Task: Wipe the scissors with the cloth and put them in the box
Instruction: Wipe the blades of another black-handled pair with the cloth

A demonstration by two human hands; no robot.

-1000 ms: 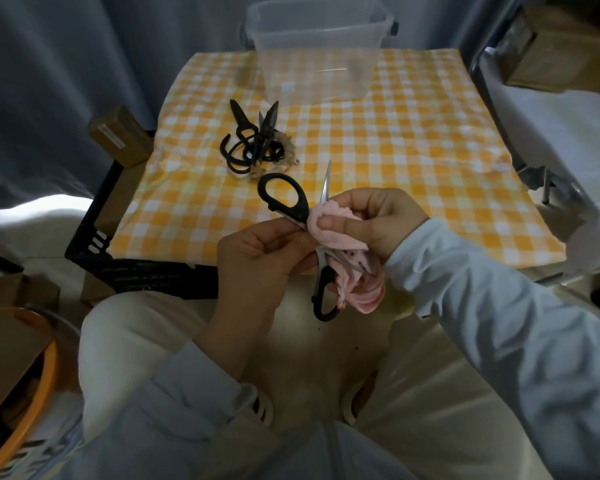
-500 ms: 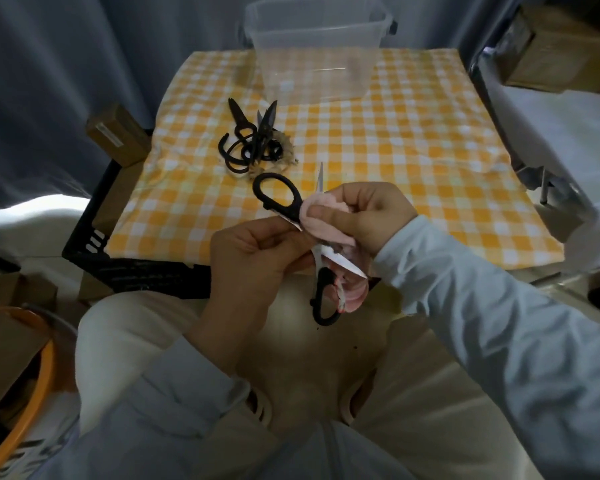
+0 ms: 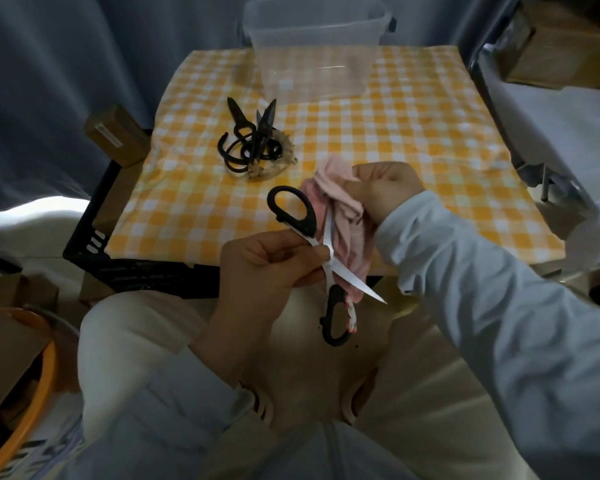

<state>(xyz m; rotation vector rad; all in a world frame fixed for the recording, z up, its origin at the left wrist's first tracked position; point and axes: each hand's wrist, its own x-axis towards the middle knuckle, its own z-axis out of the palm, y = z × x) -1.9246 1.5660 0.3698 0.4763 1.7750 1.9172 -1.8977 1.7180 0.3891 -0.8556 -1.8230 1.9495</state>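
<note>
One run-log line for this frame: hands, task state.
phase: wiping | left hand: pinches open scissors near pivot | right hand: grips pink cloth by blade | box: scissors not inside

Box (image 3: 312, 57) far rim cut by top edge; one scissors (image 3: 347, 274) blade tip buried in cloth (image 3: 340, 199).

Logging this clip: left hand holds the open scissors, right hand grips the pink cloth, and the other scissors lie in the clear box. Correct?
No. The head view shows the other scissors piled on the checked tablecloth in front of the clear box, not in it. The left hand holds the open scissors and the right hand grips the pink cloth.
</note>
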